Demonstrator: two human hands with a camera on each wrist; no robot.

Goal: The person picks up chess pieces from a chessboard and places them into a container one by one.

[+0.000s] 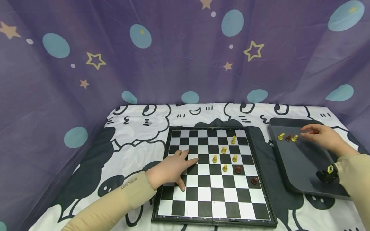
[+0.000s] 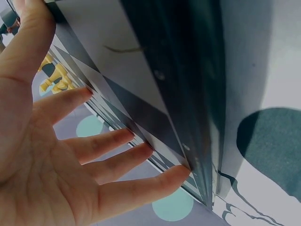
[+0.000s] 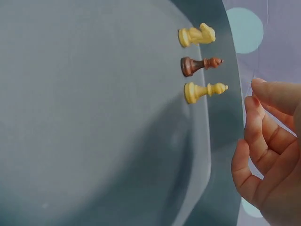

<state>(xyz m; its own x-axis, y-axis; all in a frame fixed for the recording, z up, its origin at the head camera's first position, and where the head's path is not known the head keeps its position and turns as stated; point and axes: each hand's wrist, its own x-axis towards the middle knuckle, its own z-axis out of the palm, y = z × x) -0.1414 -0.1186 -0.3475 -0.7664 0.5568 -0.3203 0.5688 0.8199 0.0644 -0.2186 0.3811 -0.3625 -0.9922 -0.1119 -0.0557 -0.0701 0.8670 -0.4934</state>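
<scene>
My left hand point(image 1: 174, 168) rests on the left side of a chessboard point(image 1: 205, 194), fingers spread and fingertips at the squares; the left wrist view shows its bare palm point(image 2: 56, 165). My right hand point(image 1: 321, 136) hovers over the far part of a dark grey tray point(image 1: 303, 173), fingers loosely bent, thumb close to the index fingertip, nothing between them. Just left of it in the tray stand three chess pieces: a yellow knight point(image 3: 197, 35), a brown bishop point(image 3: 200, 66) and a yellow bishop point(image 3: 202, 92), in a row near the tray's far wall.
Several yellow pieces, one a pawn point(image 1: 215, 158), stand on the board's right half, with two brown pieces, one point(image 1: 238, 169) beside them and another point(image 1: 254, 180) near the right edge. A patterned cloth point(image 1: 130, 160) covers the table; a purple curtain point(image 1: 173, 70) hangs behind.
</scene>
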